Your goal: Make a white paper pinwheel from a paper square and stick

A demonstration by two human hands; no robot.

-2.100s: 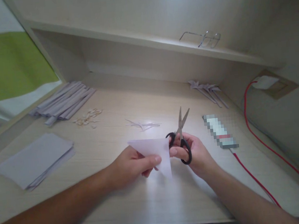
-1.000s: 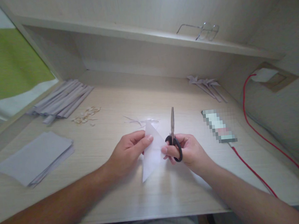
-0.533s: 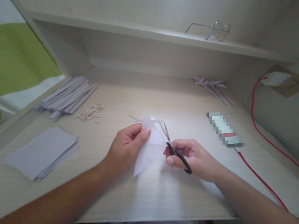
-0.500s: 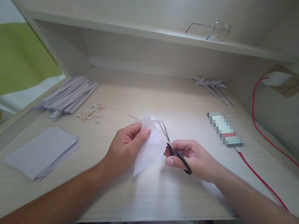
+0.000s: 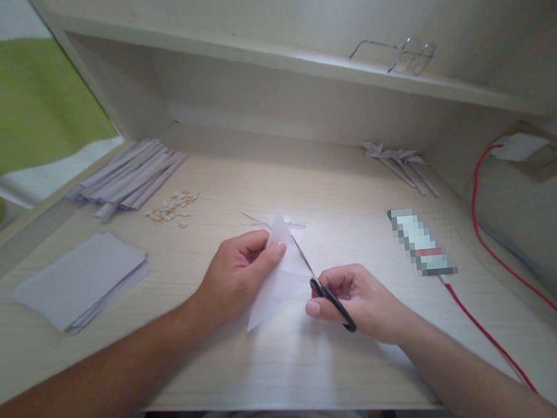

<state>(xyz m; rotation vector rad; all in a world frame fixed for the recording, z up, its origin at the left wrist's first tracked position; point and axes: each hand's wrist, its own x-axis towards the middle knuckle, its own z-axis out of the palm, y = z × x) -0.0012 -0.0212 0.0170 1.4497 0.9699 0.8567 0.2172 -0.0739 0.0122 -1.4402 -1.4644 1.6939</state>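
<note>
Our hands (image 5: 242, 274) and scissors (image 5: 336, 307) fill the middle; beyond the paper slivers (image 5: 257, 220) we can cross the bench (image 5: 274, 164) between paper rolls (image 5: 132, 176) and folded strips (image 5: 401, 157), the phone (image 5: 415, 239) blocking our right.

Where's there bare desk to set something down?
Bare: the back of the desk, between the paper tubes and the folded bundle; the front middle, between the held paper and the desk's edge. Crowded: the left side, with tubes, small pieces and a paper stack; the centre, with left hand, right hand, scissors and thin strips.
</note>
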